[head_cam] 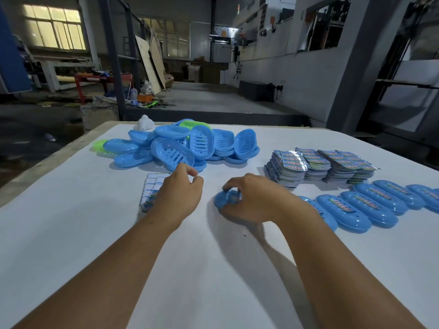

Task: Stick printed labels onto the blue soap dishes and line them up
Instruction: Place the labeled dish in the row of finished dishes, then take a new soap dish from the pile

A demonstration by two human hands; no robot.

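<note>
Leftmost, green dishes: two lime-green plastic soap dishes (99, 145) sat mixed into the pile's edges, and I judged one could get labelled by mistake.
Unlabelled pile: the heap of sky-blue slotted oval plastic soap dishes (180, 148) lay at the far side of the white table (71, 233), loosely stacked, so pulling one out could have spilled others.
Label sheet: the white backing sheet of small printed stickers (152, 186) lay flat, partly under my wrist.
Left hand: my left hand (177, 198) hovered over that sheet with thumb and forefinger pinched together; whether a sticker sat between them, I could not tell.
Right hand: my right hand (251, 200) was curled over a single blue soap dish (224, 198) turned bottom-up, fingertips pressing its top and holding it to the table.
Risk: a label set crooked or creased if the dish slid under my fingers.
Card stacks: piles of glossy printed cards (320, 166) stood just beyond the row.
Finished row: labelled blue dishes (370, 205) overlapped in a line running right.
Writing: the colourful labels were too small and blurred to read; no brand showed.
</note>
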